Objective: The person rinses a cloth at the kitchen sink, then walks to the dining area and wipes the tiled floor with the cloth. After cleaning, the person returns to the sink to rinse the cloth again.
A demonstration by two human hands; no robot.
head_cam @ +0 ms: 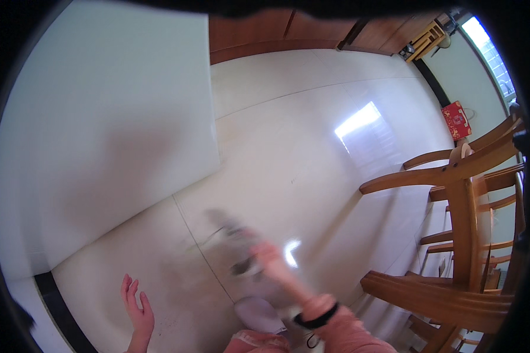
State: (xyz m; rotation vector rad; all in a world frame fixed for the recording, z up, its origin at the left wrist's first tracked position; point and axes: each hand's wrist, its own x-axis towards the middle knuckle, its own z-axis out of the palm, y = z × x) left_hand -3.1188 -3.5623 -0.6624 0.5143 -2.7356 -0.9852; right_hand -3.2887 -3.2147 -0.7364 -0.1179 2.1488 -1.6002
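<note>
My right hand [267, 256] reaches forward over the tiled floor, blurred by motion. It appears to grip a blurred grey object [236, 231] with a thin dark part sticking out to the left; its kind cannot be made out. Another dark, blurred shape [243, 267] shows just below that hand; I cannot tell whether it is part of the same object. My left hand [139, 311] is at the lower left, fingers up and slightly apart, holding nothing. Below my right hand, a pale lilac slipper [258, 314] rests on the floor.
A white panel-like surface [115, 88] fills the upper left. Brown wooden cabinets [256, 35] line the back. Wooden furniture with curved legs [463, 229] crowds the right side. By the right wall stand a red gift box [457, 121] and a yellow wooden frame-like item [426, 42].
</note>
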